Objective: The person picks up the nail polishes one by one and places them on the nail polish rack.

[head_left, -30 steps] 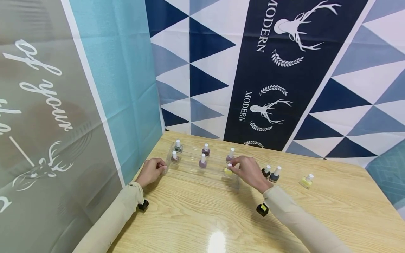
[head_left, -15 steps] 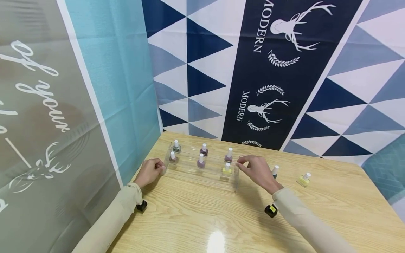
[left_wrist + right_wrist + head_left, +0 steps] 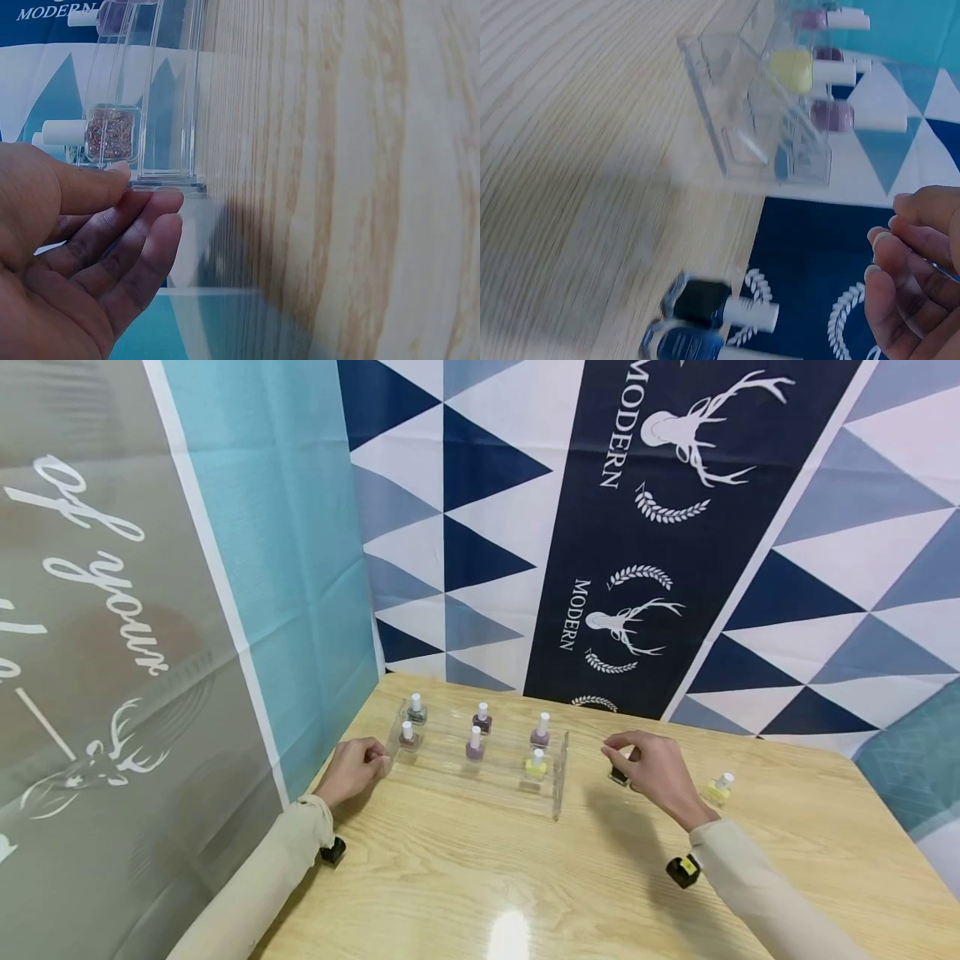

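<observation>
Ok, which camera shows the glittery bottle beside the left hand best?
The left wrist: the glittery bottle is close up, flecks distinct. Head shows it small on the clear rack; right wrist doesn't clearly show it.

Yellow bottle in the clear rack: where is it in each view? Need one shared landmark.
Head: yellow bottle, below and slightly right of centre, front row's right end.
Left wrist: not in it.
Right wrist: upper part, right of centre.
Shared landmark: clear rack, in all three views.
</observation>
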`<state>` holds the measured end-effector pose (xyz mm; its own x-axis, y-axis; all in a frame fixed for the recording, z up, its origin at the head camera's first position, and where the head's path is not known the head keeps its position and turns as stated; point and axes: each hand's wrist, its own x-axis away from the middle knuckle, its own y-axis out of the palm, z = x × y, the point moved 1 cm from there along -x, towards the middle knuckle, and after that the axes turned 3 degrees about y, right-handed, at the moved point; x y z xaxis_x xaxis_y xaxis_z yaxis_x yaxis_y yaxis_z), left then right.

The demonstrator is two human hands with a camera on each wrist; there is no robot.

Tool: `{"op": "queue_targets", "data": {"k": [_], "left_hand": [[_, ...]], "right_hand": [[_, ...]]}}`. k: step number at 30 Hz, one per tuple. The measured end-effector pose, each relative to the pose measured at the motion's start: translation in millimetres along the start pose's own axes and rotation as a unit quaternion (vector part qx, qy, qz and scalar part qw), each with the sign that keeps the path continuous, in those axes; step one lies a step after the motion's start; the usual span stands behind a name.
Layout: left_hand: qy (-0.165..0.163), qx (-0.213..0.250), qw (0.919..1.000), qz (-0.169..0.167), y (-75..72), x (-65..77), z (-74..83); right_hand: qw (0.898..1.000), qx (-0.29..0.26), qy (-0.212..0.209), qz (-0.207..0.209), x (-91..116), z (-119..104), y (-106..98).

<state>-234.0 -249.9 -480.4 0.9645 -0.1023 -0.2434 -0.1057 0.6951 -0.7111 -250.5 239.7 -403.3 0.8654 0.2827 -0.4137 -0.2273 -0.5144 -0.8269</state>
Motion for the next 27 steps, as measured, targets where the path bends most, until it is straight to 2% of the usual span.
{"op": "queue_targets", "data": {"k": [10, 19, 27], "left_hand": [[-0.009, -0.001, 1.0, -0.002, -1.2, 2.0, 0.7], [-0.009, -0.004, 0.9999, -0.004, -0.8, 1.5, -0.4], [-0.001, -0.01, 1.0, 0.001, -0.2, 2.6, 0.4]], "right_hand": [[0.999, 0.024, 0.032, 0.018, 12, 30, -30], [0.996, 0.052, 0.059, 0.045, 29, 74, -52], [0.993, 0.072, 0.071, 0.061, 44, 111, -62]]}}
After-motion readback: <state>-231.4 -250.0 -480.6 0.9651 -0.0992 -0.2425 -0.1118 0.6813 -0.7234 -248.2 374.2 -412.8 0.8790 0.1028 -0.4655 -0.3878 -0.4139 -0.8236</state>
